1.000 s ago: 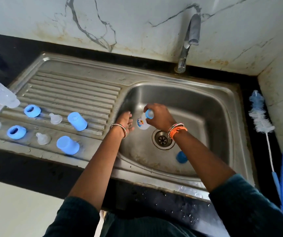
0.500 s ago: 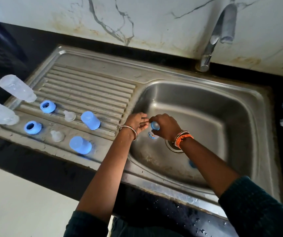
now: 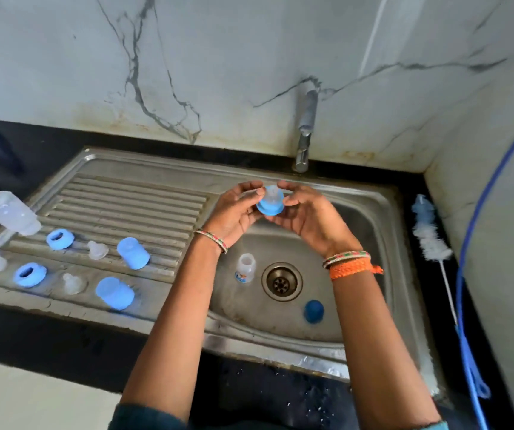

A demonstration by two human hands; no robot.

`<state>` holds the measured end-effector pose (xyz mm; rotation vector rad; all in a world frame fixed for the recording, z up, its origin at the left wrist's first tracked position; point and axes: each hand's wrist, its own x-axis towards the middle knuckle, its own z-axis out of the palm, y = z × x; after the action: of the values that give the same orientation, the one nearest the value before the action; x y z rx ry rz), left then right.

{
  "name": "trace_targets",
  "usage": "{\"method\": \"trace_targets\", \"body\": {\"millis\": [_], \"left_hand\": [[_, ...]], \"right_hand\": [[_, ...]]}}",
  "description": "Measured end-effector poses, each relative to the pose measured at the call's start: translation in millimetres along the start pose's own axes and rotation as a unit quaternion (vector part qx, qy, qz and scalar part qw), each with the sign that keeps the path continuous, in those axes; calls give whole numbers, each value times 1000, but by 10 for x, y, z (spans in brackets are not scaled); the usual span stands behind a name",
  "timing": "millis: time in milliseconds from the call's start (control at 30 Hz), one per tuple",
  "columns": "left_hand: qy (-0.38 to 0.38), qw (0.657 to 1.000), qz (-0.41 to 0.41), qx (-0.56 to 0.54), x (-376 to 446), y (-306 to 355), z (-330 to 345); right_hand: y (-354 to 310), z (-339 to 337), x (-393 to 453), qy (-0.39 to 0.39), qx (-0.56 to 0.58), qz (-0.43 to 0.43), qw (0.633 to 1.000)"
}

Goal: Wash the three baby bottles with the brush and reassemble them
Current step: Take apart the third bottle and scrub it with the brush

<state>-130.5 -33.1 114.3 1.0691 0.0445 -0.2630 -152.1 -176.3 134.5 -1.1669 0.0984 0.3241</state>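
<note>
I've lifted the collar (image 3: 269, 203) off the bottle (image 3: 245, 268) below my wrists, left hand (image 3: 234, 212) and right hand (image 3: 308, 217) both pinching it.

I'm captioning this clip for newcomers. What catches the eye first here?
Both hands, left hand and right hand, hold a blue collar with its teat above the sink basin. Below them an open bottle stands beside the drain. Blue caps, rings and clear teats lie in rows on the drainboard at left.
</note>
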Motion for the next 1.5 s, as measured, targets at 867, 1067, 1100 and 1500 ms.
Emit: {"method": "trace_targets", "body": {"millis": [867,1067,1100,1500], "left_hand": [[-33,994,62,83,-118,362,263],[-89,970,152,170,-270,431,249],[-139,964,144,174,-280,465,216],[-40,989,105,100,-341,556,466]], "right_hand": [[-277,379,-362,142,-50,-124,981],[-266,371,-345,138,13,-108,984],[-265,364,-338,142,22,-114,983],[-342,410,-421,178,-36,-186,966]]}}
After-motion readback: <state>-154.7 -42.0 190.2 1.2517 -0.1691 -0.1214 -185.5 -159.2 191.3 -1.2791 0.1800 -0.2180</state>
